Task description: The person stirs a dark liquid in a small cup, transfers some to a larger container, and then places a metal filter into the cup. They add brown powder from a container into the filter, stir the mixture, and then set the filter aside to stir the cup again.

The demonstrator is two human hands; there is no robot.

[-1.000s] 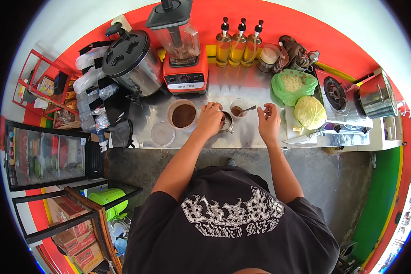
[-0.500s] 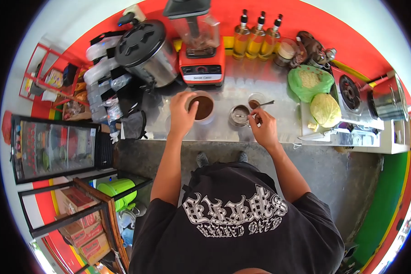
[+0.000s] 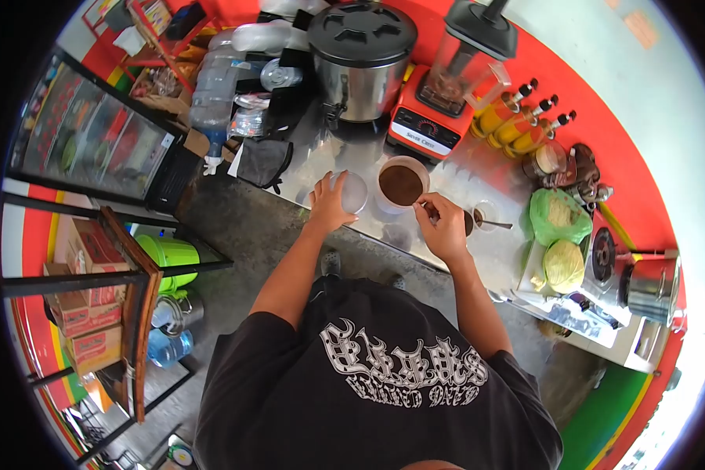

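A round tub (image 3: 400,207) of brown powder (image 3: 400,186) stands on the steel counter. At its lower right rim are the pinched fingers of my right hand (image 3: 445,229). My left hand (image 3: 328,205) curls round the edge of a translucent round lid (image 3: 355,193), just left of the tub. Behind my right hand, a metal cup (image 3: 468,223) is mostly hidden. Next to it stands a small clear cup (image 3: 486,210) with some brown powder, and a spoon (image 3: 500,225) lies across it.
Along the back of the counter (image 3: 313,149) are a steel urn (image 3: 360,82), a red blender (image 3: 424,121) and several oil bottles (image 3: 517,121). To the right are a green bag (image 3: 560,215), a cabbage (image 3: 564,266) and a stove (image 3: 603,251). A black pouch (image 3: 264,163) lies left.
My right hand has left the spoon and metal cup and moved to the tub's rim. My left hand has gone from the tub to the lid. The view has turned.
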